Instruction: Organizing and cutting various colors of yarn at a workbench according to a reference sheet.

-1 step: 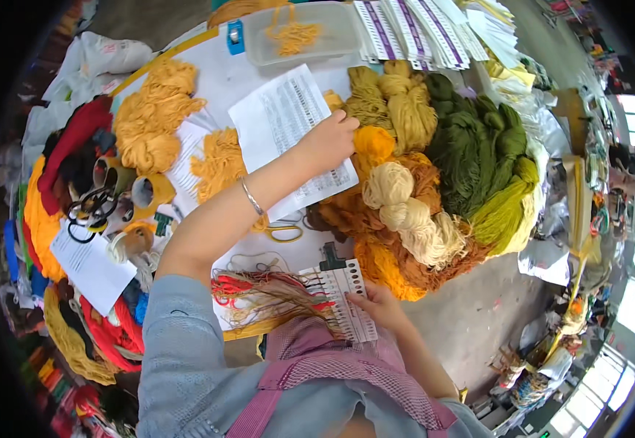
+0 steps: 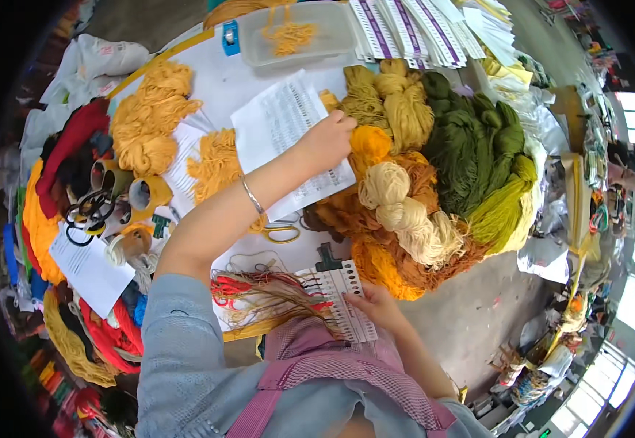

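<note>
My left hand (image 2: pixel 330 137) reaches across the table, wrist over a printed sheet (image 2: pixel 273 120). Its fingers are bent together beside an olive yarn hank (image 2: pixel 365 98) and an orange yarn ball (image 2: pixel 370 141); anything between them is hidden. Near my lap, my right hand (image 2: pixel 376 305) grips the right edge of a white thread card (image 2: pixel 346 292) with a row of holes. Red, tan and brown threads (image 2: pixel 266 296) trail left from the card. A dark green clip (image 2: pixel 327 257) sits at its far end. Gold-handled scissors (image 2: pixel 281 233) lie below my left forearm.
Cream yarn (image 2: pixel 398 197), brown yarn (image 2: pixel 335 212) and dark green yarn (image 2: pixel 471 139) heap at the right. Yellow yarn (image 2: pixel 149 120) lies at the left, near black-handled scissors (image 2: pixel 89 212). A clear plastic tub (image 2: pixel 255 51) and striped cards (image 2: pixel 405 29) stand at the back.
The view has shifted very slightly. The printed sheet's far edge sits a little closer to me. Both hands keep nearly the same places.
</note>
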`<state>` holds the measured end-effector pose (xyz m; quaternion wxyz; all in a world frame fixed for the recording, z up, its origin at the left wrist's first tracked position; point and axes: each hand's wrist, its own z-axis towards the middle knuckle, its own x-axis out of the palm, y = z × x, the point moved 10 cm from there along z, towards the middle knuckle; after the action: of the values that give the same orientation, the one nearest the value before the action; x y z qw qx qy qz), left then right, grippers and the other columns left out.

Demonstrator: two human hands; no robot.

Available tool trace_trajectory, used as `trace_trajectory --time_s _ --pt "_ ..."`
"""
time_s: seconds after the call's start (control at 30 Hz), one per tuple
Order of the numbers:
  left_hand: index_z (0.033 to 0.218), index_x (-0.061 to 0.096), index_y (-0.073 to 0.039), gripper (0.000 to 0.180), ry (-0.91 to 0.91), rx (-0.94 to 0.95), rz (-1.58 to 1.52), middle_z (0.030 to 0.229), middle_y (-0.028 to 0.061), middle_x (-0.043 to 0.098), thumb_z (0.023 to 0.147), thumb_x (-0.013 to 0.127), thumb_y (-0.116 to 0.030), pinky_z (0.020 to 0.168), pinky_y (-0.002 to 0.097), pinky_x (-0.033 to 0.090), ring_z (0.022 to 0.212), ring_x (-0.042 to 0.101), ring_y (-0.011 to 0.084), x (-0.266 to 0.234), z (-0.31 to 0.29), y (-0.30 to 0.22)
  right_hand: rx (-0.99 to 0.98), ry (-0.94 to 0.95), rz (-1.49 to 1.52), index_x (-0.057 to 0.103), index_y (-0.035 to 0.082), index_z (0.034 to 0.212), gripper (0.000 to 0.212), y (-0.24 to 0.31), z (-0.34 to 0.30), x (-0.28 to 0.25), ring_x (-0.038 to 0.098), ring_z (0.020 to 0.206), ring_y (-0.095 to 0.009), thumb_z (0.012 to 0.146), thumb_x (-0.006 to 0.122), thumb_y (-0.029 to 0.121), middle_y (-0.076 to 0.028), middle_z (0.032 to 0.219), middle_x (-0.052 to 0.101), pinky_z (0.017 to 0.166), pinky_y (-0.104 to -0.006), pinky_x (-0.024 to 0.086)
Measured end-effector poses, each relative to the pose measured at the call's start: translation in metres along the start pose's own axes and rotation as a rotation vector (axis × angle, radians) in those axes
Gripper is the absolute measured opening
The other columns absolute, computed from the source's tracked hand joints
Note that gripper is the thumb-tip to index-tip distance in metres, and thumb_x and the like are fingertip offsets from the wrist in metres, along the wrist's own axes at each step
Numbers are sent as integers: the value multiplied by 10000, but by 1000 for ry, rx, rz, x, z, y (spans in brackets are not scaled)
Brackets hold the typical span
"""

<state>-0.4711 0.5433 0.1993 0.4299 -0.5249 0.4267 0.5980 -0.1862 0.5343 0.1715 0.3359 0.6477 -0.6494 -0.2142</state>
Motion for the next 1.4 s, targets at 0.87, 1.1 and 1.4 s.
trace_trajectory --time_s 0.87,1.1,1.4 --pt "1078 684 -226 249 257 -287 -235 1453 -21 418 861 594 -308 1098 693 121 1390 317 183 94 126 14 -322 -58 -617 578 26 896 123 43 23 -17 592 798 -391 862 600 142 -198 797 586 688 -457 475" --pt "1091 682 -139 246 -209 -595 -1089 1228 30 634 924 537 -246 1075 456 361 1184 560 256 5 56 35 -314 -56 -347 625 10 998 177 81 -35 -62 609 787 -339 869 649 129 -183 867 619 691 -376 482" --pt "1151 600 -23 516 527 -520 -2062 1035 41 645 991 409 -475 889 306 460 1021 592 155 -43 -89 -215 -320 -450 -64 624 13 1108 199 123 -104 -170 594 840 -63 916 611 63 0 989 661 753 -242 487"
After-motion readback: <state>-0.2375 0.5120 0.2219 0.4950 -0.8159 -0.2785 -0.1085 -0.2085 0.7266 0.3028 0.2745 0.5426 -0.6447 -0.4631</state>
